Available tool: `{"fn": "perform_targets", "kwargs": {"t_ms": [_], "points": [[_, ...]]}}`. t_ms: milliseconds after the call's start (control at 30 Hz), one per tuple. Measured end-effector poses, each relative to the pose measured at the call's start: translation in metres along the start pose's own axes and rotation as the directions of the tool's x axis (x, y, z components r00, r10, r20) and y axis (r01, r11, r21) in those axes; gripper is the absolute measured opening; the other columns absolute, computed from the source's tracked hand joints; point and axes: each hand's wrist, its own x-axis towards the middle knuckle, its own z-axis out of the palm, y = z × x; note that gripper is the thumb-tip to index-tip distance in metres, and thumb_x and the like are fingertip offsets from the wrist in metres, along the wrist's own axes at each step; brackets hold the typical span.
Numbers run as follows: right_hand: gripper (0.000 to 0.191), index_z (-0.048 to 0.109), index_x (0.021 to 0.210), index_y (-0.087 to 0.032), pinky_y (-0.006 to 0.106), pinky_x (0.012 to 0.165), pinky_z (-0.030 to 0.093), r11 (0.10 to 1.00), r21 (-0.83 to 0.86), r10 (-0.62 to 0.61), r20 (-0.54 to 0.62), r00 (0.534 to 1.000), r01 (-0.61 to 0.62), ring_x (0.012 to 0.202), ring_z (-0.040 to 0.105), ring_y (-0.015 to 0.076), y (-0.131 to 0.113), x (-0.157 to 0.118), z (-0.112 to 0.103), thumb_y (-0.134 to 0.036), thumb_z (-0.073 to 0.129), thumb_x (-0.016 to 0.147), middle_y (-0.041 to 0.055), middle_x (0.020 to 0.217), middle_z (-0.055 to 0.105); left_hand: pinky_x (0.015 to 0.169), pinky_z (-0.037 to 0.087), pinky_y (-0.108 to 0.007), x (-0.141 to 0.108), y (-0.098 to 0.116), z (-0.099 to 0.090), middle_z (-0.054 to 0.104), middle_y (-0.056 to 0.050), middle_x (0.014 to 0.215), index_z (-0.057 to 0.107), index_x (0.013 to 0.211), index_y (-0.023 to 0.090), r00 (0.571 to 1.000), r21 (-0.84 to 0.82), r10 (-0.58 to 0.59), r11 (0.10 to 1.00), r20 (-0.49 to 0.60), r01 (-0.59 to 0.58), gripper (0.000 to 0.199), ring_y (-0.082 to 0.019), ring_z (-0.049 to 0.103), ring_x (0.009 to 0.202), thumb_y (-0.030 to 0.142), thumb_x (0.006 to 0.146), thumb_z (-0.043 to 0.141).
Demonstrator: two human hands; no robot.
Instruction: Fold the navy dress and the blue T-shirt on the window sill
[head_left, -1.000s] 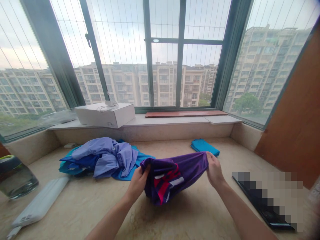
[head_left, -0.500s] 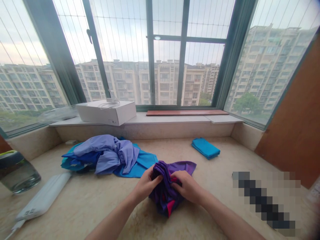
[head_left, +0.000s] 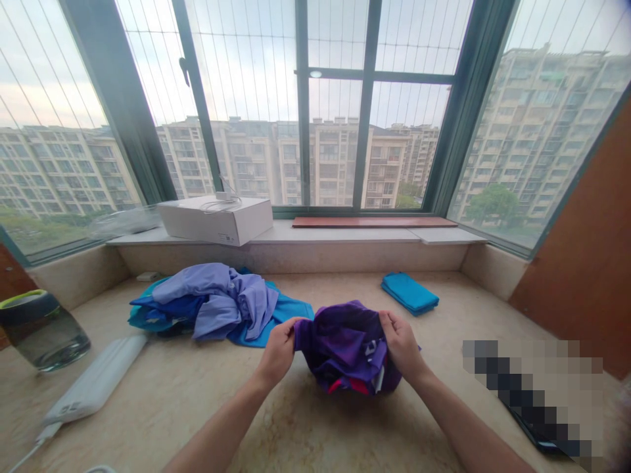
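Observation:
A purple garment (head_left: 340, 345) with pink and white patches hangs bunched between my two hands, just over the stone-like surface (head_left: 276, 420). My left hand (head_left: 282, 348) is closed on its left edge, thumb on top. At the opposite edge, my right hand (head_left: 401, 341) pinches the cloth between thumb and fingers. The fabric sags in loose folds between them, and which part of the garment each hand grips cannot be made out. Behind my left hand lies a heap of clothes, a lavender garment (head_left: 211, 295) on top of a bright blue one (head_left: 290, 315).
A folded blue cloth (head_left: 410, 293) lies at the back right. On the left stand a water bottle (head_left: 46, 335) and a white power bank (head_left: 93, 381) with a cable. A white box (head_left: 211, 220) sits on the window ledge. At right lies a dark, pixelated object (head_left: 532, 407).
My hands have moved apart, spreading the purple garment that was bunched between them. Its upper edge is now stretched wider. The view has shifted slightly.

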Motion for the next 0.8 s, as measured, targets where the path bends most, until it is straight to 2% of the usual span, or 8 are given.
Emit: {"fn": "perform_targets", "kwargs": {"t_ms": [133,233,400,533,600,667,733,800], "points": [[0.046,0.067,0.092,-0.020,0.029,0.069,0.053,0.964,0.256,0.124,-0.200,0.972,-0.071,0.076,0.064,0.0198,0.008,0.012,-0.014,-0.065,0.063,0.084,0.0018,0.083,0.071,0.074,0.052,-0.028,0.008,-0.010,-0.016,0.072,-0.002,0.079,0.072,0.084,0.017,0.963,-0.154,-0.039,0.988,-0.268,-0.003,0.015,-0.019,0.064,0.076,0.028,0.074,0.067],[0.044,0.065,0.100,-0.023,0.030,0.072,0.056,0.922,0.384,0.197,-0.342,0.919,-0.055,0.080,0.068,0.0192,0.018,0.022,-0.028,-0.062,0.068,0.080,0.0007,0.092,0.073,0.065,0.052,-0.024,0.017,-0.015,-0.029,0.068,0.003,0.071,0.066,0.080,0.018,0.863,-0.431,-0.186,0.902,-0.471,-0.041,0.018,-0.015,0.062,0.067,0.029,0.066,0.072],[0.046,0.063,0.115,-0.021,0.041,0.077,0.057,0.997,0.006,0.076,-0.345,0.935,-0.079,0.083,0.069,0.0254,0.028,0.029,-0.044,-0.056,0.058,0.086,0.0060,0.090,0.072,0.060,0.053,-0.022,0.026,-0.013,-0.048,0.070,0.001,0.074,0.064,0.079,0.016,0.758,-0.570,-0.346,0.820,-0.553,-0.041,0.017,-0.013,0.064,0.064,0.028,0.069,0.071],[0.035,0.072,0.102,-0.020,0.050,0.109,0.041,0.866,-0.458,-0.255,-0.062,0.965,0.200,0.121,0.057,0.0321,0.019,0.019,-0.037,-0.050,0.058,0.089,0.0151,0.123,0.066,0.063,0.056,-0.024,0.026,-0.016,-0.050,0.071,0.000,0.078,0.064,0.097,0.017,0.813,-0.562,-0.359,0.826,-0.458,0.048,0.025,-0.015,0.067,0.065,0.031,0.077,0.069],[0.036,0.072,0.111,-0.022,0.048,0.109,0.041,0.834,-0.458,-0.206,0.260,0.943,0.308,0.123,0.058,0.0307,0.013,0.009,-0.029,-0.048,0.060,0.091,0.0143,0.128,0.065,0.069,0.059,-0.029,0.023,-0.020,-0.046,0.073,-0.002,0.085,0.057,0.125,0.017,0.886,-0.462,-0.303,0.879,-0.352,0.117,0.051,-0.018,0.071,0.071,0.035,0.080,0.071],[0.048,0.067,0.127,-0.025,0.047,0.109,0.042,0.824,-0.446,-0.081,0.517,0.852,0.349,0.125,0.057,0.0315,0.010,-0.001,-0.022,-0.049,0.069,0.086,0.0123,0.134,0.064,0.084,0.059,-0.038,0.018,-0.026,-0.040,0.074,-0.007,0.101,0.032,0.152,0.018,0.953,-0.248,-0.186,0.960,-0.238,0.126,0.082,-0.024,0.073,0.089,0.040,0.082,0.070],[0.059,0.064,0.134,-0.029,0.049,0.112,0.038,0.802,-0.476,-0.010,0.591,0.806,0.360,0.131,0.052,0.0340,0.011,-0.007,-0.017,-0.047,0.076,0.080,0.0104,0.143,0.059,0.105,0.049,-0.047,0.011,-0.031,-0.033,0.066,-0.015,0.129,0.017,0.159,0.019,0.993,0.048,-0.033,0.998,-0.115,0.039,0.093,-0.030,0.063,0.121,0.043,0.085,0.068],[0.043,0.069,0.127,-0.029,0.048,0.111,0.038,0.816,-0.459,-0.027,0.576,0.817,0.350,0.130,0.053,0.0326,0.014,-0.008,-0.012,-0.042,0.070,0.086,0.0092,0.140,0.061,0.121,0.029,-0.050,0.003,-0.034,-0.026,0.043,-0.017,0.155,0.022,0.159,0.019,0.997,0.305,0.063,0.950,0.042,-0.072,0.087,-0.033,0.035,0.147,0.041,0.087,0.066]]}}
